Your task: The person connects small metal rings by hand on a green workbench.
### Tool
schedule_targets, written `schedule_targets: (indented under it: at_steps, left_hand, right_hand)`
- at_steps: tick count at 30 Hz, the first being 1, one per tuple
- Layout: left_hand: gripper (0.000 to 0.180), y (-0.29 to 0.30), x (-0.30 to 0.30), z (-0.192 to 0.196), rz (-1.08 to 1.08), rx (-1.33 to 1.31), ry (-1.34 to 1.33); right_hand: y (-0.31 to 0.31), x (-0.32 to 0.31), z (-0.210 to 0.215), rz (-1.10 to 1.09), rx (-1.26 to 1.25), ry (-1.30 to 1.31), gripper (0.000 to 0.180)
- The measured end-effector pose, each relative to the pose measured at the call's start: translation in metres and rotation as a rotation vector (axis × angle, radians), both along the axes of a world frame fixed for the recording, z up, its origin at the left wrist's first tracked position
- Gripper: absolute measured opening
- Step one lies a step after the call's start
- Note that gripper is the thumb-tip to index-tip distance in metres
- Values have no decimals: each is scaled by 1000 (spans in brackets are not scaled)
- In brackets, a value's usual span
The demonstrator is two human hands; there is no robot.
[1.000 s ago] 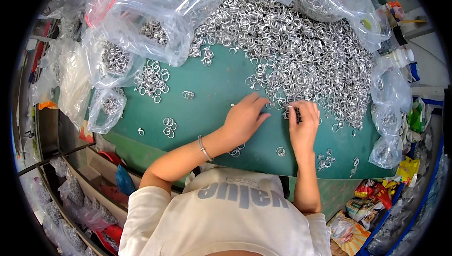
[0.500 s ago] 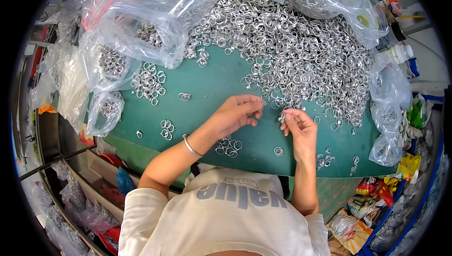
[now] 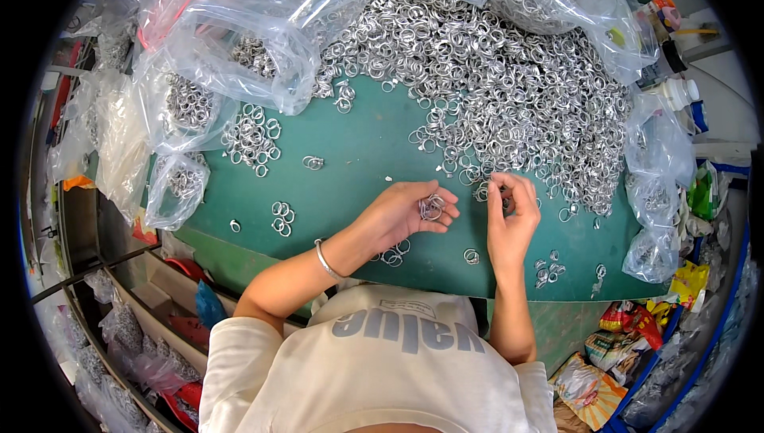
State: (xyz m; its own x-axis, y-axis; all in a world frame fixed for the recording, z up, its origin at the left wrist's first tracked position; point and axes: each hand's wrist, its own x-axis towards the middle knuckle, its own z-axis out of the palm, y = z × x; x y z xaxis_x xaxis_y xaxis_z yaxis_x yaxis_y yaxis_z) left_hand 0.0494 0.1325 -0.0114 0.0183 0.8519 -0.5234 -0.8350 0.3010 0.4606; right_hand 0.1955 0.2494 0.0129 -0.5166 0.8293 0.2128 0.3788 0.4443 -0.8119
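Observation:
My left hand (image 3: 411, 210) is turned palm up over the green tabletop (image 3: 350, 134), its fingers curled around a few silver rings (image 3: 432, 207). To the right, my right hand (image 3: 513, 208) is at the near edge of a big heap of silver rings (image 3: 509, 75). Its thumb and fingertips are drawn together there; what is between them, if anything, is too small to make out. Partly behind my left wrist lies a small group of rings (image 3: 391, 256). A little pair of rings (image 3: 471, 256) rests between my forearms.
More small ring groups lie at left (image 3: 282, 218) and right (image 3: 549, 270). Clear plastic bags (image 3: 239, 59) of rings crowd the far and left edges, with another bag (image 3: 656, 146) at right. A white bottle (image 3: 680, 92) stands beyond it. Below left are open drawers (image 3: 159, 286).
My left hand has drawn back from the heap and rolled palm up, showing the rings in it. My right hand has shifted slightly right and forward, against the heap's edge.

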Motion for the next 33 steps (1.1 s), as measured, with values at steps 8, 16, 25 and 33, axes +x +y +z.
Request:
schedule_targets:
  at_steps: [8,16,25,33]
  left_hand:
    - [41,2,1,9,180,16,-115]
    - [39,1,7,13,163,157,-111]
    - [37,6,15,15,92,150,11]
    - [36,12,20,26,100,29,16]
  right_hand:
    - [-6,-12,9,391,153,0,19]
    - [-25,-11,6,423,213,-27,24]
    - [-28,-10,10,338,325,-30,16]
    - [-29,-4,8,379,303,-4,15]
